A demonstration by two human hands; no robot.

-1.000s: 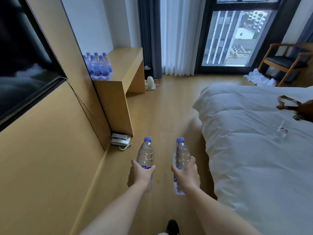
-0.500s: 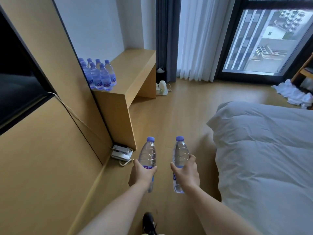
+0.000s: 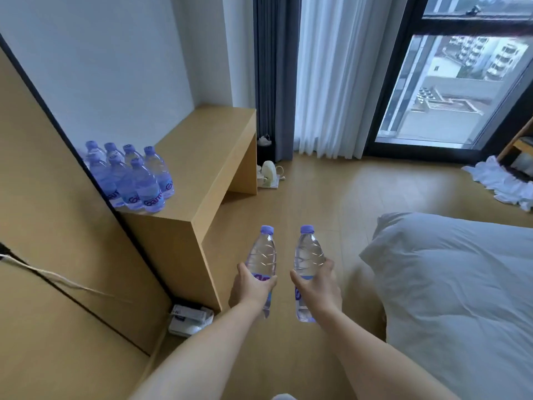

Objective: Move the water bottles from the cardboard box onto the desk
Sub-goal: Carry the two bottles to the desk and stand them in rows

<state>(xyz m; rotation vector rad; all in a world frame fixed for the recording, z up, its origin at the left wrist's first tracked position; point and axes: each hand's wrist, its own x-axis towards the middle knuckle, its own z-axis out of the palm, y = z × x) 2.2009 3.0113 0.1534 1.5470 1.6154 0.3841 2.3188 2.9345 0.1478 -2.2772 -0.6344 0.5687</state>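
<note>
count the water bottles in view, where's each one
9 visible. One in the left hand, one in the right hand. Seven stand clustered on the desk by the wall: four at the back, three in front. More may be hidden behind them.

— Where am I looking from?

— I get one wide head view, pitched forward and down: both forearms reach out close below, the desk [image 3: 202,157] is near at left, the window [image 3: 450,88] farther ahead (edges bend noticeably).
</note>
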